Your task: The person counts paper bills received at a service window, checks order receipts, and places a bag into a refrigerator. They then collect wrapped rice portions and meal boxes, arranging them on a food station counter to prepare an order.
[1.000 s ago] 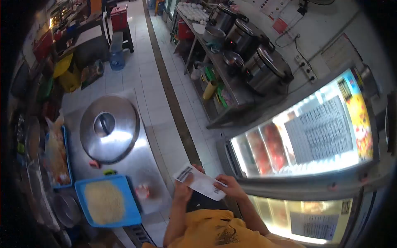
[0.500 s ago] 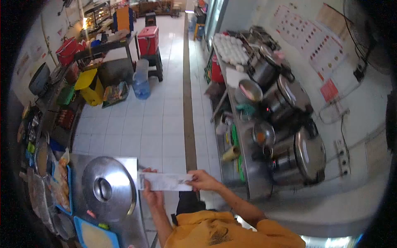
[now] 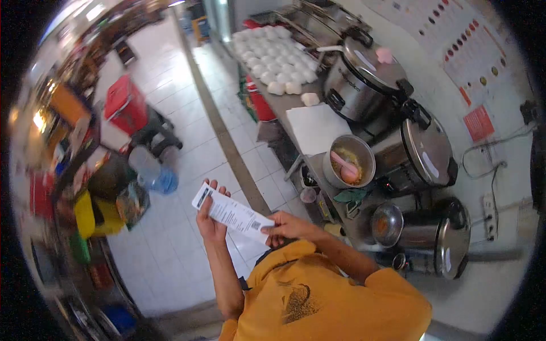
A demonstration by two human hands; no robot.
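Both of my hands hold a long white printed receipt (image 3: 236,216) in front of my chest. My left hand (image 3: 212,213) grips its upper left end, with the thumb across the front and the fingers behind. Its lower right end, near a square printed code, is pinched by my right hand (image 3: 282,228). The printed side faces up towards me. The text is too small to read.
On the right, a metal counter (image 3: 273,105) bears several large cookers (image 3: 424,150), a pot with a pink ladle (image 3: 348,162) and rows of white rounded pieces (image 3: 273,57). A red cooler box (image 3: 126,105) and a water bottle (image 3: 153,170) stand at left.
My view has swung to the right, and the steel table with the big lid has left the picture. The receipt is now tilted, its right end lower, still in both hands.
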